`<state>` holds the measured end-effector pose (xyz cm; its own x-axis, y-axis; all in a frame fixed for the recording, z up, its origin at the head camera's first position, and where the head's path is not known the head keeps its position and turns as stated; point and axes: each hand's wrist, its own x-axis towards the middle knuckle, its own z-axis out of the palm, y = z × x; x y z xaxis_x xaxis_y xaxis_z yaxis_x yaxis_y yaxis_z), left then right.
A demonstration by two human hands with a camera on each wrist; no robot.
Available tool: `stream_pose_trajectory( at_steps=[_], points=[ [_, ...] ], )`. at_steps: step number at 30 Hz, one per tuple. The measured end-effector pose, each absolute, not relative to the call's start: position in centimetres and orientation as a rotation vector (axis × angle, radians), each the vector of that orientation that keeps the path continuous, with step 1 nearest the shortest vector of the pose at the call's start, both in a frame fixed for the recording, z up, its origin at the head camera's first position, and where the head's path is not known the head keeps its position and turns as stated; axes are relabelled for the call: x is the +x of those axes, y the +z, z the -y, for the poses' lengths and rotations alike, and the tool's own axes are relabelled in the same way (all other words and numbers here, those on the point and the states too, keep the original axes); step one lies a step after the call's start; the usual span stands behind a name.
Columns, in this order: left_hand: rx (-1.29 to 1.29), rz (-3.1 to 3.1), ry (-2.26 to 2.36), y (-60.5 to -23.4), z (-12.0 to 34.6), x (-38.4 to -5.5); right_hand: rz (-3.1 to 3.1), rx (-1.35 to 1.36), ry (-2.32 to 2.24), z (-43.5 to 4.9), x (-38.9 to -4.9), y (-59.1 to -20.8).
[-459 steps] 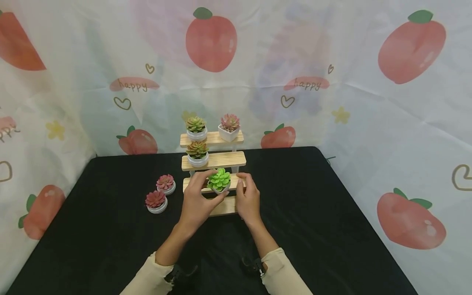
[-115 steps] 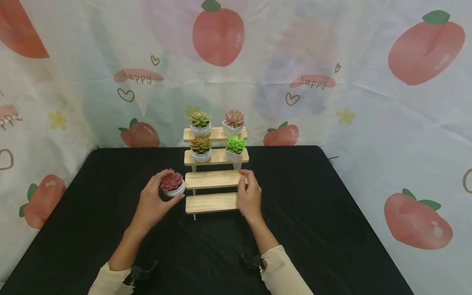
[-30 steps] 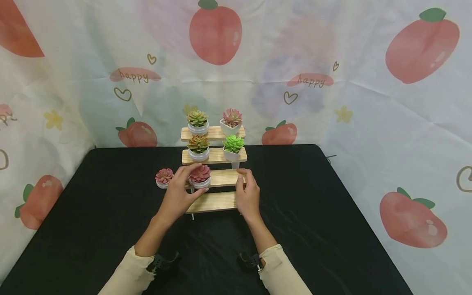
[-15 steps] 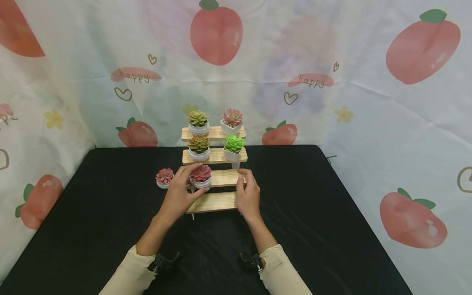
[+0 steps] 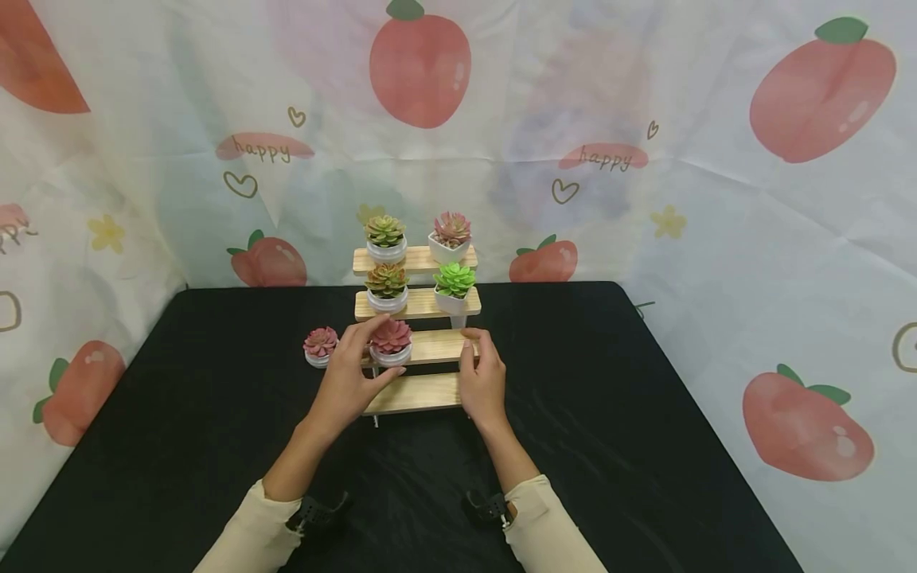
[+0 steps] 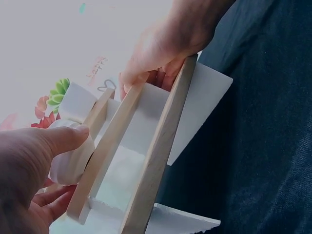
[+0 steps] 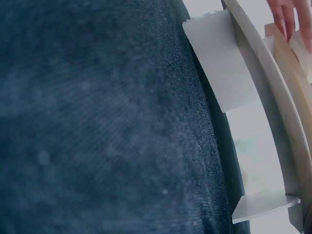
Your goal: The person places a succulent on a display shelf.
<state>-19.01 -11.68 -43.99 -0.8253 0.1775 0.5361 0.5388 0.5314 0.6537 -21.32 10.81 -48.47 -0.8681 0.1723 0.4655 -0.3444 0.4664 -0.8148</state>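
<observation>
A wooden tiered plant stand with white side supports stands on the black table. On its third tier from the top, at the left end, sits a dark pink succulent in a round white pot. My left hand holds this pot between thumb and fingers. My right hand grips the stand's right end, fingers curled at the two lower boards, as the left wrist view also shows. The right wrist view catches the stand's side and the left hand's fingertips at its upper right corner.
A second pink succulent stands on the black tablecloth, left of the stand. The upper tiers bear a pale green succulent, a pink one, a brownish green one and a bright green one. A fruit-print curtain hangs behind.
Since the oldest frame, the bright green succulent has moved onto the second tier's right end. The left hand has brought a pink succulent from the table to the third tier; the last second shows almost no motion.
</observation>
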Motion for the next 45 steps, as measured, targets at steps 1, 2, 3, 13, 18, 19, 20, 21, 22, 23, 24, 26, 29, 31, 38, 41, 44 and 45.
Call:
stream_pose_trajectory(
  at_steps=[1, 2, 3, 13, 18, 19, 20, 21, 22, 23, 24, 26, 29, 31, 38, 41, 44, 45],
  points=[
    [-0.586, 2.365, -1.216, -44.0, 11.8, -19.0, 2.229, 0.141, 1.399, -10.8, -21.3, -48.5],
    [-0.587, 2.361, -1.220, -44.0, 11.9, -18.9, 2.230, 0.140, 1.398, -10.8, -21.3, -48.5],
    [-0.589, 2.356, -1.228, -43.9, 11.9, -18.9, 2.228, 0.141, 1.398, -10.8, -21.3, -48.5],
    [-0.590, 2.357, -1.226, -44.4, 13.4, -19.0, 2.228, 0.143, 1.383, -10.8, -21.4, -48.6],
    [-0.565, 2.352, -1.221, -44.6, 14.4, -19.1, 2.230, 0.138, 1.380, -10.8, -21.4, -48.6],
    [-0.557, 2.355, -1.217, -44.8, 14.7, -19.1, 2.231, 0.137, 1.381, -10.8, -21.3, -48.5],
    [-0.549, 2.360, -1.211, -44.9, 14.9, -19.1, 2.233, 0.135, 1.384, -10.8, -21.3, -48.5],
    [-0.538, 2.367, -1.200, -45.0, 15.1, -19.1, 2.234, 0.133, 1.384, -10.8, -21.3, -48.5],
    [-0.524, 2.375, -1.192, -45.2, 15.3, -19.1, 2.235, 0.131, 1.386, -10.8, -21.3, -48.5],
    [-0.511, 2.385, -1.183, -45.3, 15.6, -19.2, 2.236, 0.130, 1.388, -10.8, -21.3, -48.5],
    [-0.499, 2.396, -1.178, -45.4, 15.8, -19.2, 2.237, 0.130, 1.389, -10.8, -21.3, -48.5],
    [-0.478, 2.419, -1.168, -45.7, 16.3, -19.3, 2.235, 0.134, 1.392, -10.8, -21.3, -48.4],
    [-0.455, 2.448, -1.148, -46.1, 17.0, -19.5, 2.235, 0.138, 1.394, -10.8, -21.3, -48.3],
    [-0.441, 2.457, -1.135, -46.3, 17.5, -19.5, 2.235, 0.140, 1.396, -10.8, -21.2, -48.3],
    [-0.397, 2.450, -1.103, -46.9, 18.6, -19.6, 2.232, 0.136, 1.394, -10.8, -21.3, -48.5],
    [-0.393, 2.442, -1.081, -47.0, 19.0, -19.6, 2.223, 0.143, 1.391, -10.8, -21.4, -48.6],
    [-0.381, 2.434, -1.058, -47.2, 19.3, -19.7, 2.218, 0.145, 1.393, -10.8, -21.4, -48.5],
    [-0.373, 2.433, -1.049, -47.3, 19.4, -19.8, 2.220, 0.147, 1.391, -10.8, -21.4, -48.5]
  ],
)
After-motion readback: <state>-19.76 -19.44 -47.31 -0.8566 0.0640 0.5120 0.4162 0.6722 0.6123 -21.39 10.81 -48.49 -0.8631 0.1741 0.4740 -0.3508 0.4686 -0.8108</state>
